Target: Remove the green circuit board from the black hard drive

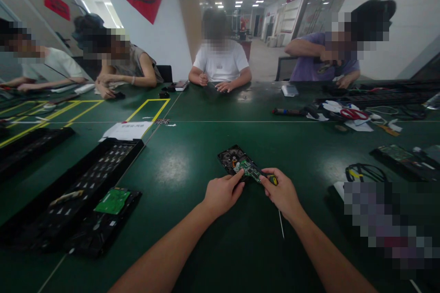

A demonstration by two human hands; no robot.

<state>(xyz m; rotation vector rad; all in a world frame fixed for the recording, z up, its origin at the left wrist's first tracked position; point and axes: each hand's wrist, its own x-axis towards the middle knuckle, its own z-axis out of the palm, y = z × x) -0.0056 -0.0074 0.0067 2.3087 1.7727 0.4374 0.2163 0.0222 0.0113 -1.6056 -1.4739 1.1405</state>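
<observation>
A black hard drive (231,157) lies on the green table (192,155) just beyond my hands, its green circuit board (250,170) facing up. My left hand (222,193) is closed, its fingertips pinching the near left edge of the circuit board. My right hand (282,192) is closed round a screwdriver (274,180) with a yellow and black handle, and its fingers touch the board's right end. The screwdriver's thin metal shaft (281,225) sticks out below my right hand, toward me.
Long black trays (82,183) lie at left, one carrying a loose green board (112,200). A paper sheet (126,130) sits beyond them. Black cables (364,172), another drive (395,153) and red scissors (354,113) lie at right. Several people sit across the table.
</observation>
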